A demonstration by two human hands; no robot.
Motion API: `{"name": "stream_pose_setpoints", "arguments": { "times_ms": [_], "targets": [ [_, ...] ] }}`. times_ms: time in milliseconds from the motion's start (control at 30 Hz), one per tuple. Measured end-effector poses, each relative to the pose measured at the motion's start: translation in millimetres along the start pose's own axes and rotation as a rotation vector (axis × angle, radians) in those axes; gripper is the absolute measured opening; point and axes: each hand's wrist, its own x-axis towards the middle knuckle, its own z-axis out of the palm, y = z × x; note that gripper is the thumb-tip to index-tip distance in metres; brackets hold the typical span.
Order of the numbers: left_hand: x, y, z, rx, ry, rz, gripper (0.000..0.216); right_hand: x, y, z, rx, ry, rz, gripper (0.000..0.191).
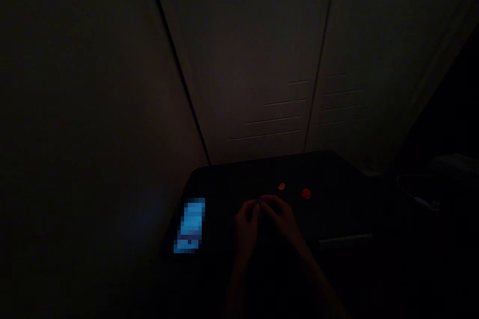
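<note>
The scene is very dark. My left hand [247, 222] and my right hand [279, 214] meet fingertip to fingertip over a dark table [337, 174], fingers curled as if pinching something tiny that I cannot make out. Two small red pieces [281, 187] [306, 193] lie on the table just beyond my right hand. A lit blue phone screen [191, 225] lies to the left of my left hand.
Pale cupboard doors [273, 84] with slatted vents rise behind the table. A plain wall [82, 109] stands on the left. A faint pale strip [344, 239] lies on the table at the right. Dim shapes sit at the far right.
</note>
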Motion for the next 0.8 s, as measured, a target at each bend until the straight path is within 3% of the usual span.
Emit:
{"name": "stream_pose_setpoints", "arguments": {
  "times_ms": [467,667,800],
  "targets": [
    [-1.5,1.2,-1.1,0.182,0.01,0.061,0.021,-0.7,1.9,0.3,-0.065,-0.024,-0.035,0.026],
    [-1.7,1.7,-0.4,0.133,0.023,0.027,0.02,-2.2,-3.0,-1.8,-0.078,-0.029,-0.108,0.026],
    [-2.2,0.3,-0.4,0.078,-0.004,-0.016,0.023,-2.3,-3.8,-2.4,-0.056,-0.007,-0.052,0.027]
  ]
}}
